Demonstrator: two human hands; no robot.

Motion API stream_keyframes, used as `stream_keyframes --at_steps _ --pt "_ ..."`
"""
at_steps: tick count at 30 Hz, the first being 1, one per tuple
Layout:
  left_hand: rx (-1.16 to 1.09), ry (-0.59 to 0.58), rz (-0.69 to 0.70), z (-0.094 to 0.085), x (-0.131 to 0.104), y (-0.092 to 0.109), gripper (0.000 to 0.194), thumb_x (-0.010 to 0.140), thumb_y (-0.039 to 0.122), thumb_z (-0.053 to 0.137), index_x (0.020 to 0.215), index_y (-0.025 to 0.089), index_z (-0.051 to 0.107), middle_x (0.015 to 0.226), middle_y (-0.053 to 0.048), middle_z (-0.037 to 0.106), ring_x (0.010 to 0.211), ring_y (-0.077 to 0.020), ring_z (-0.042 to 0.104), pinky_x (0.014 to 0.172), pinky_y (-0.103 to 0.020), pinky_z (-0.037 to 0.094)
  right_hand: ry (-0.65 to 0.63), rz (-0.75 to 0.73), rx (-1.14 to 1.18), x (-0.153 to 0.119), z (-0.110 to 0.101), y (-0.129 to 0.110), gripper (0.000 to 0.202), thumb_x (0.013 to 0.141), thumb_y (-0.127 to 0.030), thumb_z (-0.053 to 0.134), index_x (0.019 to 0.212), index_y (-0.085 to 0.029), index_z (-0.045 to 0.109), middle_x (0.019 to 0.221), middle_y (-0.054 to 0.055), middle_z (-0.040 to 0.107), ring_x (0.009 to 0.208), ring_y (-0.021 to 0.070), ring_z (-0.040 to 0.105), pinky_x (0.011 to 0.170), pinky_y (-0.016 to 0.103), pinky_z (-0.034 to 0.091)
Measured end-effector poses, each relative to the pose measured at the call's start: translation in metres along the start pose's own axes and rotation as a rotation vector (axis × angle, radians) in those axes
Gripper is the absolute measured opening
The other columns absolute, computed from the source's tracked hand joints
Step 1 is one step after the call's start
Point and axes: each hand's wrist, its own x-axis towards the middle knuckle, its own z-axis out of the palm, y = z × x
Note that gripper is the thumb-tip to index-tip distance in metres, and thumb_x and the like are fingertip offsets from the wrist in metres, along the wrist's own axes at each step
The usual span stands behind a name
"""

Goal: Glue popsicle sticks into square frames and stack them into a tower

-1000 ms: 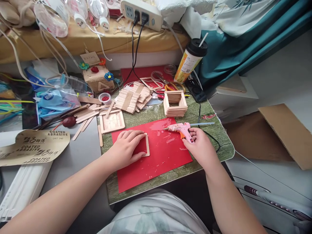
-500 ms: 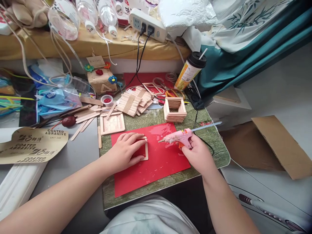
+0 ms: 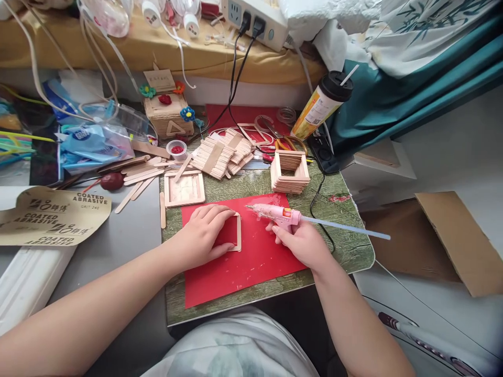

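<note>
Left fingers (image 3: 222, 216): spread, holding frame (image 3: 239, 233) | right fingers (image 3: 284, 236): wrapping glue gun (image 3: 272, 211)

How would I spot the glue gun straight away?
Start at the front red sheet, lying on the green tabletop. At its right side, the right hand holds the glue gun. Its pink body, with a long pale stick jutting from the back, sets it apart from the plain wooden frame under the left hand.

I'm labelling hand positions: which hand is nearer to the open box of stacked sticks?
Right. The right hand, holding the pink glue gun, is on the near side of the box; the left hand, at the thin stick frame, is farther off to its left.
</note>
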Motion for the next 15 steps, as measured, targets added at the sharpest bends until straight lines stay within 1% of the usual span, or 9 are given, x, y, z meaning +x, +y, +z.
stream_keyframes --at_steps 2,4,9,12,15 --pt "-0.009 0.014 -0.003 0.001 0.0 0.0 0.066 0.096 0.045 0.069 0.152 0.02 0.042 0.15 -0.017 0.055 0.138 -0.0364 0.051 0.118 -0.054 0.04 -0.025 -0.031 -0.034 -0.001 0.002 -0.001 0.035 0.093 -0.042 0.069 0.121 -0.023 0.077 0.11 0.007 0.083 0.097 0.0268 0.079 0.09 0.04 0.063" --pt "-0.015 0.023 -0.007 0.001 0.0 -0.001 0.067 0.097 0.045 0.069 0.152 0.019 0.042 0.15 -0.018 0.054 0.138 -0.0363 0.05 0.119 -0.054 0.04 -0.052 -0.067 -0.08 -0.002 0.004 -0.002 0.037 0.095 -0.043 0.067 0.127 -0.028 0.076 0.119 0.004 0.081 0.111 0.0283 0.076 0.101 0.04 0.06" --pt "-0.017 0.037 -0.016 0.002 0.0 -0.001 0.067 0.096 0.045 0.07 0.152 0.019 0.043 0.15 -0.018 0.055 0.14 -0.0362 0.05 0.12 -0.055 0.041 -0.042 -0.055 -0.169 -0.004 0.008 -0.003 0.039 0.096 -0.045 0.066 0.129 -0.028 0.077 0.126 0.004 0.08 0.122 0.032 0.073 0.111 0.046 0.056" --pt "-0.019 0.044 -0.023 0.003 0.0 -0.001 0.067 0.096 0.045 0.07 0.152 0.019 0.043 0.15 -0.018 0.055 0.14 -0.0366 0.05 0.12 -0.056 0.041 -0.048 -0.093 -0.181 -0.003 0.01 -0.002 0.04 0.097 -0.044 0.065 0.133 -0.031 0.075 0.135 0.003 0.076 0.13 0.0311 0.068 0.117 0.046 0.052" --pt "-0.019 0.043 -0.027 0.003 0.0 -0.001 0.068 0.095 0.044 0.071 0.152 0.018 0.044 0.149 -0.018 0.056 0.139 -0.0367 0.051 0.12 -0.056 0.041 -0.026 -0.085 -0.226 -0.002 0.013 -0.001 0.038 0.096 -0.046 0.067 0.131 -0.034 0.076 0.136 0.0 0.075 0.13 0.0303 0.068 0.118 0.045 0.051"
